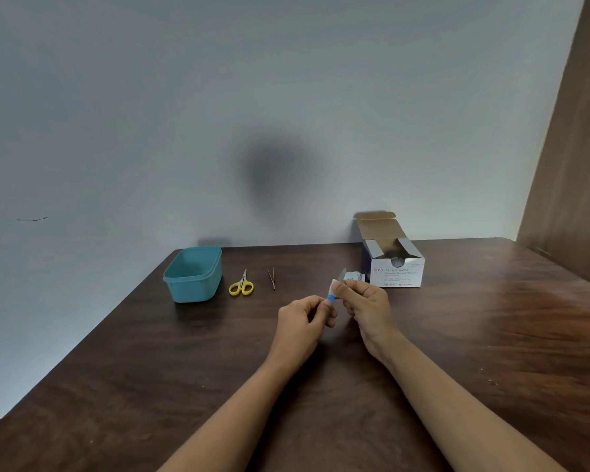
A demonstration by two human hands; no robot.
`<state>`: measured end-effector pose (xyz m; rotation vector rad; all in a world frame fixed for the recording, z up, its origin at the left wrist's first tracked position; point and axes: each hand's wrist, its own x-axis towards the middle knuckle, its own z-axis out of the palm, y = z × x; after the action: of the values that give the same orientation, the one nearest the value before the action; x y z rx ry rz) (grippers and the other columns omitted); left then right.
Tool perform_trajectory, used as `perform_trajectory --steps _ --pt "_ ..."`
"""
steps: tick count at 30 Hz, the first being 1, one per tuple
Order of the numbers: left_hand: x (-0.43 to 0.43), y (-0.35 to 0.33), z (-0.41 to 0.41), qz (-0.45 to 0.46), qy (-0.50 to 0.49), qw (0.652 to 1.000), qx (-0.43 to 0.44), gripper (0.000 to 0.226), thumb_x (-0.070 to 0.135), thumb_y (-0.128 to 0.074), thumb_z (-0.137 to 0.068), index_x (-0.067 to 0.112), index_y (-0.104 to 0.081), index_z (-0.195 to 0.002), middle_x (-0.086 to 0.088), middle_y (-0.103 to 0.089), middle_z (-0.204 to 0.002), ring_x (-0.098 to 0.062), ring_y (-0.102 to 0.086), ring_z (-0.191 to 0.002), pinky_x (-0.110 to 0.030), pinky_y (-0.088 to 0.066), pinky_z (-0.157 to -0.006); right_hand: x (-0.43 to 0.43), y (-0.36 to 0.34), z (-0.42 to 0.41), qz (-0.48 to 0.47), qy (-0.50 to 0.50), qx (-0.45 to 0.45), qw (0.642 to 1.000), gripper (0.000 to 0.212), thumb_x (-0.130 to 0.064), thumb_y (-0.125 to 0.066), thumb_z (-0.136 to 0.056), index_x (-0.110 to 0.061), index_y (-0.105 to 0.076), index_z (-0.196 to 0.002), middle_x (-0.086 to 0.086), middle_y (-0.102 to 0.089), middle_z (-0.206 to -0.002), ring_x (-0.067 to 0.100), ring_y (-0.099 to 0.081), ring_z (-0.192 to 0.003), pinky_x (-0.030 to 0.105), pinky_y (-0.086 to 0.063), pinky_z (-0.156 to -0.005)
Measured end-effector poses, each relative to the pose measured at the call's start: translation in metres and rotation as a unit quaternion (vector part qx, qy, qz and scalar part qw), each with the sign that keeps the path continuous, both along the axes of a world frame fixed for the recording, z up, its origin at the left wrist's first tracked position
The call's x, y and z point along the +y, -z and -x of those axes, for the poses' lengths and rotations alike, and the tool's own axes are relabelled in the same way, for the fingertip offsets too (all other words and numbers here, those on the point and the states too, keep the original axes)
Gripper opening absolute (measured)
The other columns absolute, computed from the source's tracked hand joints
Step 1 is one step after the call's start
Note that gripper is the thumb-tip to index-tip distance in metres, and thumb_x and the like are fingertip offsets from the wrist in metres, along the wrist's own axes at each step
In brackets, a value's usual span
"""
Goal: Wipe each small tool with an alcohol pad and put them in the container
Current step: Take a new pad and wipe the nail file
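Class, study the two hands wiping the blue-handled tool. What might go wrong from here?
The metal tip of the blue-handled tool sticks out past the pad held by the right hand; a slip might nick a finger. The left hand only pinches the handle, so it may drop. The scissors and tweezers could reach the container unwiped.

we figure a plain home or office room, we see a dark wood table (474, 335) against a pale wall (184, 114), brown wood panel (573, 148) at right
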<state>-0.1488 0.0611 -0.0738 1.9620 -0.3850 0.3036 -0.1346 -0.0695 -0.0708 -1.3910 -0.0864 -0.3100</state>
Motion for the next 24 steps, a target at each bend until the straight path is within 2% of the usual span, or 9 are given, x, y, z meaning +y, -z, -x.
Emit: perform_trajectory --steps 4,9,12,16,18,21,22,24 --pt "-0.001 0.0 0.0 -0.015 0.007 1.0 -0.001 0.025 0.021 -0.054 -0.096 0.017 -0.071 -0.078 0.007 -0.068 -0.066 0.004 -0.061 -0.066 -0.005 -0.043 -0.067 -0.001 0.0 -0.002 -0.064 0.033 0.014 0.997 0.01 -0.012 -0.071 -0.083 -0.006 -0.071 -0.074 -0.01 -0.049 -0.047 0.003 -0.039 -0.05 0.016 -0.035 -0.051" --pt "-0.002 0.0 0.001 -0.015 0.013 1.0 0.004 0.025 0.022 -0.055 -0.096 0.013 -0.071 -0.08 0.004 -0.069 -0.068 0.002 -0.062 -0.065 -0.008 -0.046 -0.069 -0.005 0.002 -0.005 -0.143 0.051 0.037 0.988 0.008 -0.014 -0.073 -0.081 -0.013 -0.076 -0.074 -0.002 -0.053 -0.058 0.006 -0.04 -0.053 0.018 -0.037 -0.048" --pt "0.0 0.001 0.001 -0.008 0.016 1.0 0.007 0.026 0.024 -0.054 -0.096 0.014 -0.071 -0.078 0.002 -0.069 -0.067 0.001 -0.061 -0.064 -0.009 -0.046 -0.068 -0.007 0.002 -0.006 -0.18 0.024 0.044 0.982 0.009 -0.012 -0.072 -0.079 -0.013 -0.075 -0.07 0.001 -0.052 -0.063 0.007 -0.039 -0.053 0.018 -0.035 -0.048" --pt "0.0 -0.001 0.002 -0.004 0.028 0.999 0.017 0.032 0.03 -0.052 -0.097 0.014 -0.071 -0.077 0.005 -0.063 -0.06 0.001 -0.051 -0.053 -0.01 -0.038 -0.058 -0.009 0.0 -0.009 -0.236 -0.02 0.058 0.97 0.006 -0.007 -0.064 -0.085 -0.008 -0.07 -0.083 -0.003 -0.053 -0.061 0.005 -0.039 -0.051 0.02 -0.031 -0.053" --pt "0.001 0.0 0.001 -0.002 0.036 0.999 0.024 0.033 0.032 -0.051 -0.097 0.016 -0.071 -0.076 0.006 -0.06 -0.057 0.0 -0.046 -0.05 -0.012 -0.036 -0.055 -0.011 0.002 -0.011 -0.222 -0.046 0.063 0.972 0.01 -0.01 -0.063 -0.084 -0.007 -0.07 -0.091 -0.004 -0.052 -0.06 0.005 -0.039 -0.051 0.021 -0.03 -0.055" --pt "0.004 0.002 0.0 0.04 0.045 0.997 0.041 0.034 0.033 -0.051 -0.097 0.016 -0.071 -0.074 0.007 -0.057 -0.056 0.001 -0.045 -0.05 -0.013 -0.036 -0.055 -0.011 0.005 -0.01 -0.119 -0.095 0.032 0.988 0.025 -0.02 -0.066 -0.076 -0.006 -0.072 -0.096 -0.004 -0.051 -0.062 0.005 -0.036 -0.055 0.019 -0.031 -0.054" --pt "0.004 0.002 -0.001 0.059 0.047 0.996 0.047 0.034 0.032 -0.052 -0.097 0.016 -0.071 -0.074 0.008 -0.056 -0.055 0.0 -0.045 -0.051 -0.014 -0.036 -0.055 -0.011 0.005 -0.009 -0.075 -0.11 0.019 0.991 0.027 -0.022 -0.066 -0.075 -0.005 -0.072 -0.096 -0.005 -0.055 -0.062 0.005 -0.039 -0.056 0.017 -0.032 -0.056" --pt "0.005 0.002 -0.003 0.099 0.053 0.992 0.061 0.034 0.03 -0.052 -0.097 0.014 -0.071 -0.074 0.007 -0.055 -0.055 -0.002 -0.045 -0.052 -0.017 -0.036 -0.055 -0.01 0.006 -0.008 -0.024 -0.139 0.004 0.99 0.028 -0.024 -0.067 -0.076 -0.005 -0.073 -0.094 -0.004 -0.068 -0.072 0.003 -0.056 -0.066 0.015 -0.04 -0.064"
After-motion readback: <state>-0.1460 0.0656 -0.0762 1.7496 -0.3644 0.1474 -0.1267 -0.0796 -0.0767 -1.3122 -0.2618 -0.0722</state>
